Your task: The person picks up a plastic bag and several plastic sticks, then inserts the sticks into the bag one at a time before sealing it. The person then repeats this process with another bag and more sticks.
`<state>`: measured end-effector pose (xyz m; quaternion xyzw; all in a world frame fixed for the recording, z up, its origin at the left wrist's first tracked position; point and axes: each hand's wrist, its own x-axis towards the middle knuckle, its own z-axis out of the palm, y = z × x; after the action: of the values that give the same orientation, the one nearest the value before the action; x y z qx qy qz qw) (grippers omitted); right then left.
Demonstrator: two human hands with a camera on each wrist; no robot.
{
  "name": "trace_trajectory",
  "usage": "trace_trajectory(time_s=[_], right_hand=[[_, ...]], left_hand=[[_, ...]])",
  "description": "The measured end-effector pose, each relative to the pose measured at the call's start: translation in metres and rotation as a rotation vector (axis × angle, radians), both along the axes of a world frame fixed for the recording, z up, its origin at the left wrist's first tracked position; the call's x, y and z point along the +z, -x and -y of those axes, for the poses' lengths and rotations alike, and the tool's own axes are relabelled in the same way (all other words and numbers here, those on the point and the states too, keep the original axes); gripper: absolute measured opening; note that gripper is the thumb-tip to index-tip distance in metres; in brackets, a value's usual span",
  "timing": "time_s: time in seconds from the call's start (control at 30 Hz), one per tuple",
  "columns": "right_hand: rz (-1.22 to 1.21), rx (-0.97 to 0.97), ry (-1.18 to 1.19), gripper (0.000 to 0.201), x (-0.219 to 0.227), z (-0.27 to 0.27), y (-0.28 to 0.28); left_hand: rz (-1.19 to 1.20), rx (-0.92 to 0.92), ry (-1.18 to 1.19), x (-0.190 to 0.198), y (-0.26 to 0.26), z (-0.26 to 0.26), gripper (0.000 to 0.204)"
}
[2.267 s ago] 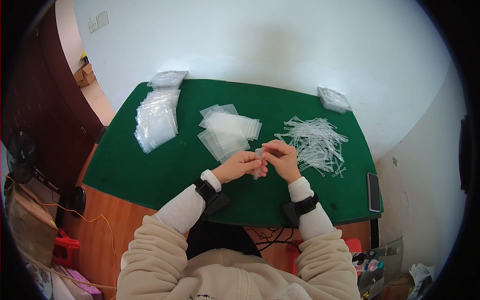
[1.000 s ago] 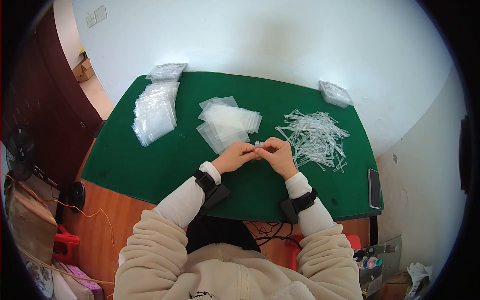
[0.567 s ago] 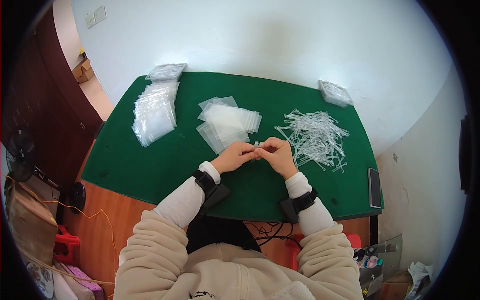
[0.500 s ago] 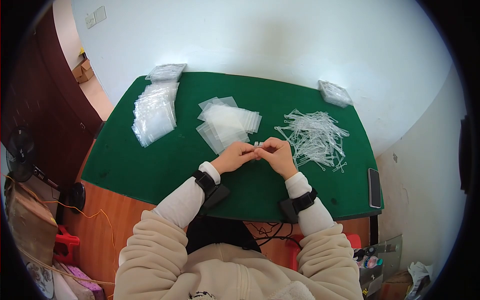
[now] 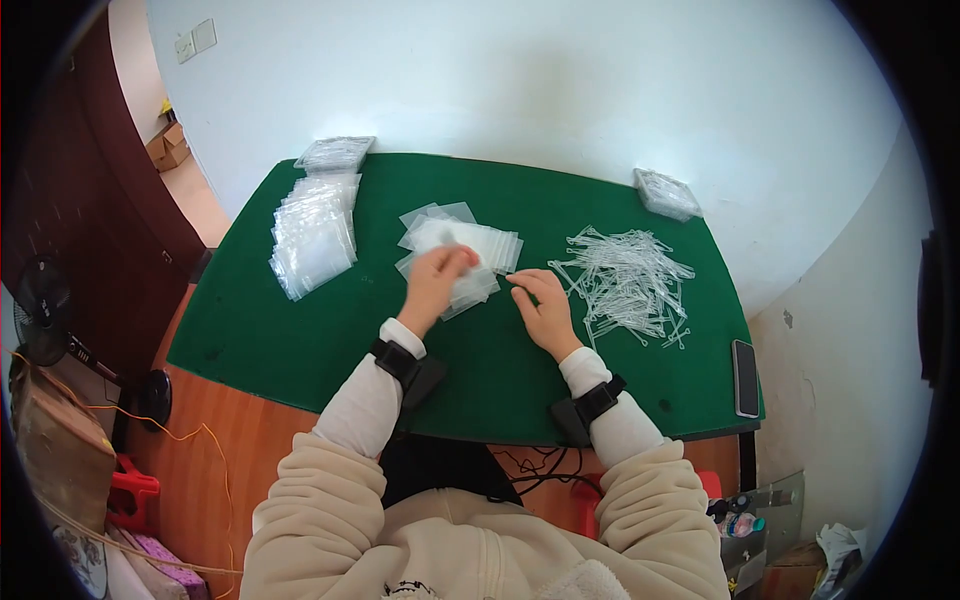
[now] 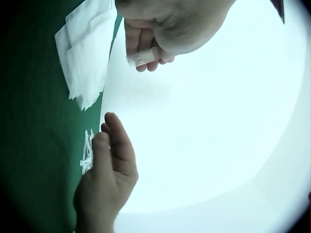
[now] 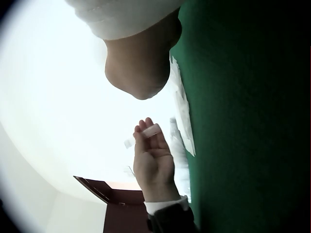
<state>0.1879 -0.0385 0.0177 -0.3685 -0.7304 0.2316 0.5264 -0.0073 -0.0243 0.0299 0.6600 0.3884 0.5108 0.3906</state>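
The table [image 5: 250,350], covered with green cloth, is placed against a white wall [image 5: 500,80]. On its right part, a loose pile of clear plastic pieces [image 5: 630,285] with small looped ends is spread. On its left part, an overlapping row of clear bags [image 5: 313,235] is laid, and in the middle a heap of flat bags [image 5: 490,245] is seen, with edges turned in several directions. The left hand [image 5: 432,285] is placed over the near left part of this heap, and its fingers are bent in a pinch. The right hand [image 5: 545,312] is located between the heap and the pile, with the thumb and fingers spread apart and loosely bent, and nothing is grasped by it. At the back edge, a clear stack [image 5: 337,153] is set on the left, behind the row, and another clear stack [image 5: 667,195] is set on the right. Near the right edge, a phone [image 5: 745,378] is laid. The smallest thing, a clear narrow packet [image 6: 143,57], is held between the thumb and fingers of the left hand; because this hand is blurred in the head view, it cannot be told with certainty whether the bags below are touched.
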Motion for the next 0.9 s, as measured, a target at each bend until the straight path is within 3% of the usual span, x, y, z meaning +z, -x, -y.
trace_trajectory(time_s=[0.07, 0.2, 0.33, 0.5, 0.63, 0.77, 0.9], right_hand=[[0.304, -0.092, -0.315, 0.016, -0.002, -0.009, 0.006], [0.488, -0.174, -0.461, 0.024, -0.003, -0.021, 0.02], [0.684, -0.014, -0.419, 0.025, -0.009, -0.031, 0.014], [0.66, -0.083, -0.354, 0.022, -0.01, -0.026, 0.01], [0.605, 0.027, -0.386, 0.014, -0.01, -0.018, 0.019], [0.697, 0.033, -0.372, 0.006, -0.004, -0.013, 0.018], [0.773, 0.004, -0.165, 0.005, -0.005, -0.005, 0.017]], left_hand=[[0.449, 0.143, 0.088, -0.003, 0.012, -0.01, 0.018], [0.604, 0.169, 0.172, -0.011, 0.012, -0.013, 0.021], [0.579, 0.146, 0.201, -0.013, 0.012, -0.014, 0.023], [0.573, 0.119, 0.19, -0.017, 0.006, -0.012, 0.023], [0.558, 0.12, 0.237, -0.019, 0.007, -0.013, 0.024], [0.531, 0.21, 0.244, -0.032, 0.015, -0.022, 0.024], [0.486, 0.299, 0.235, -0.033, 0.014, -0.025, 0.022]])
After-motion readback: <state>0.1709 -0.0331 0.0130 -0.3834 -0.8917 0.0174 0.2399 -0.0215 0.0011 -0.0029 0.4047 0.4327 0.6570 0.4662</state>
